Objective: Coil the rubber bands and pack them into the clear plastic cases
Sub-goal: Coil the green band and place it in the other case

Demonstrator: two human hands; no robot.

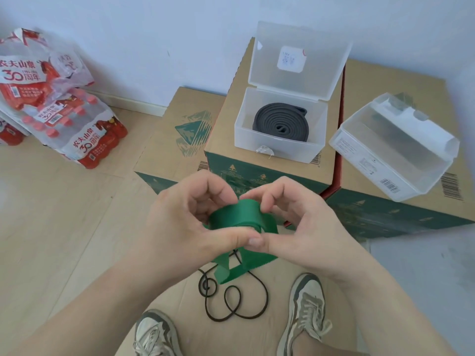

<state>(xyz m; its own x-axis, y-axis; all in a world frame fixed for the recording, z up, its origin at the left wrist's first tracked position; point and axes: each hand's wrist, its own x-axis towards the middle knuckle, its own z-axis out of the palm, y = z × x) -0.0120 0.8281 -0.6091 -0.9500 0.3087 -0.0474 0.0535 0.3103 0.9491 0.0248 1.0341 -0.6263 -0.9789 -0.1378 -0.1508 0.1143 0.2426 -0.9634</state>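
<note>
On cardboard box: open clear case holds coiled black band; second case shut. Left hand and right hand pinch green band.

Coiled band in open case on middle carton, second case on right carton, bottle packs left

Boxes, bottle packs, perhaps cord.

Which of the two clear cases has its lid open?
The case on the middle cardboard box, lid raised, holding a coiled black band; the right-hand case is closed.
</note>
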